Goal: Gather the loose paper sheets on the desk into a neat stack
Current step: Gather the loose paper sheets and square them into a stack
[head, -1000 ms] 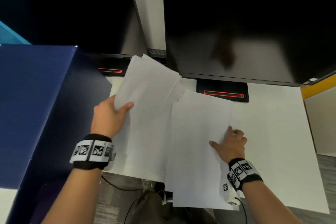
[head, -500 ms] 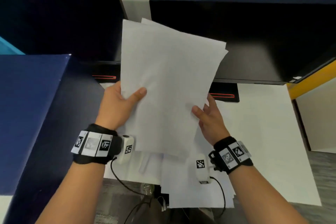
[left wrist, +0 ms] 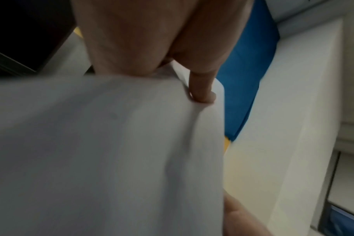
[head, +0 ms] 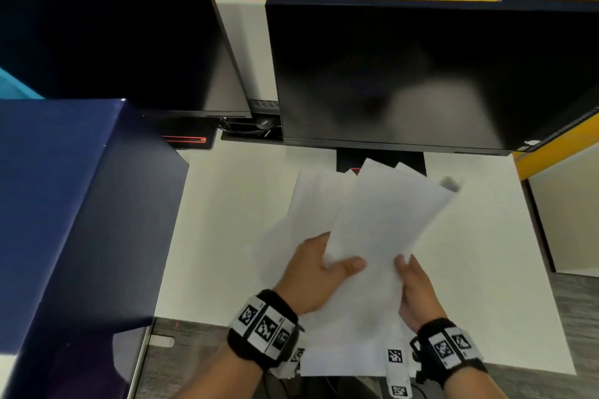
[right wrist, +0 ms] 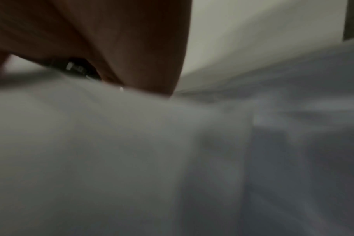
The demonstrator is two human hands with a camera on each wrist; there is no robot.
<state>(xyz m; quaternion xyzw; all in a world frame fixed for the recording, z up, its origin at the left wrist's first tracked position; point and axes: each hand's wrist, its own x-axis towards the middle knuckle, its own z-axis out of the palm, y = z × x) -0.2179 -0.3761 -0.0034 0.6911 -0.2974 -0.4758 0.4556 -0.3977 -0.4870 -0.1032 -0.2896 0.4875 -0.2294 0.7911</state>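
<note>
White desk [head: 227, 236] below two dark monitors [head: 421, 74], papers mid-gather.

The left hand [head: 311, 278] pinches a fanned bunch of paper sheets [head: 382, 223], thumb on top, raised at the desk's near edge over more sheets. The right hand [head: 416, 291] steadies their right edge, fingers fairly straight.

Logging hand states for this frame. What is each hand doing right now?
Left hand: grips the paper sheets, thumb on top.
Right hand: against the sheets' right edge; grip cannot be told.
</note>
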